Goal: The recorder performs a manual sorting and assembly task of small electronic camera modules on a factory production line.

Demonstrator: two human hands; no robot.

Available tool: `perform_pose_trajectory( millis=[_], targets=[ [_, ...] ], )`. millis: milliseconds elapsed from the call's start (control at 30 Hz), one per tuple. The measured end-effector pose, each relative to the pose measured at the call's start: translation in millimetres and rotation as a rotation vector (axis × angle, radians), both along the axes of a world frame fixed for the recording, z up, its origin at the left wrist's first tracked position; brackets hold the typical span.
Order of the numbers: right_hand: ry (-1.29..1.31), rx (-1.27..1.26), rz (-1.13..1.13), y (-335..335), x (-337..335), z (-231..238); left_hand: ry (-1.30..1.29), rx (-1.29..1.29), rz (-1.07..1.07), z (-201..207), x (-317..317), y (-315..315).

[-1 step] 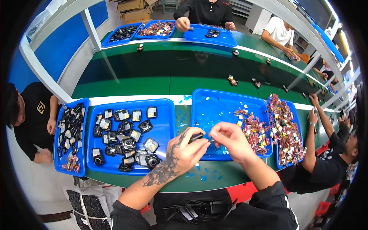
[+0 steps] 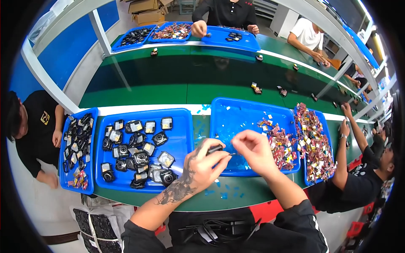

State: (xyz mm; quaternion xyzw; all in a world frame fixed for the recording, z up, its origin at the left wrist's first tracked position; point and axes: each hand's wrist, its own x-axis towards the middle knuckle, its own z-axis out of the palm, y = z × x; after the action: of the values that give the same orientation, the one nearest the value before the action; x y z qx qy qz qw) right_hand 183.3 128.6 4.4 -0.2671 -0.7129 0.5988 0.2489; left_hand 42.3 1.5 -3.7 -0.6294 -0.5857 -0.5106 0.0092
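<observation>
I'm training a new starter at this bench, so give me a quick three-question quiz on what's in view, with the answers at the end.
1. True or false: the left hand grips a dark object.

2. Multiple choice: relative to the right hand, the near-side narrow blue tray heaped with reddish parts lies: A, to the left; B, to the right; C, directly beneath.

3. Fill in: blue scraps lie on the near tabletop, which is coloured ____.

Key: 1, true; 2, B; 3, green.

Green table point(image 2: 251, 194) — blue trays point(image 2: 179, 130), blue scraps point(image 2: 224, 195)
</observation>
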Motion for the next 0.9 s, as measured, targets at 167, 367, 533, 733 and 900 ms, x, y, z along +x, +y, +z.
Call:
perform_pose_trajectory(
  millis=[167, 367, 533, 733, 900],
  targets=[
    [-0.189, 0.697, -0.116, -2.3, -4.8, 4.1, -0.517, -0.204, -0.012, 2.0, 3.4, 0.1],
    [-0.379, 0.756, -0.195, 8.2, 2.9, 6.8, -0.793, -0.162, -0.093, -6.7, -3.5, 2.7],
    [-0.146, 0.782, -0.095, 13.7, 10.2, -12.0, -0.854, -0.182, -0.125, -6.9, -5.4, 4.1],
    [-0.335, 0.888, -0.108, 2.9, -1.1, -0.9, -0.928, -0.193, -0.155, -8.8, -5.7, 3.8],
    [-0.135, 0.829, -0.095, 5.5, 8.4, -2.9, -0.947, -0.204, -0.175, -7.3, -3.0, 3.5]
  ],
)
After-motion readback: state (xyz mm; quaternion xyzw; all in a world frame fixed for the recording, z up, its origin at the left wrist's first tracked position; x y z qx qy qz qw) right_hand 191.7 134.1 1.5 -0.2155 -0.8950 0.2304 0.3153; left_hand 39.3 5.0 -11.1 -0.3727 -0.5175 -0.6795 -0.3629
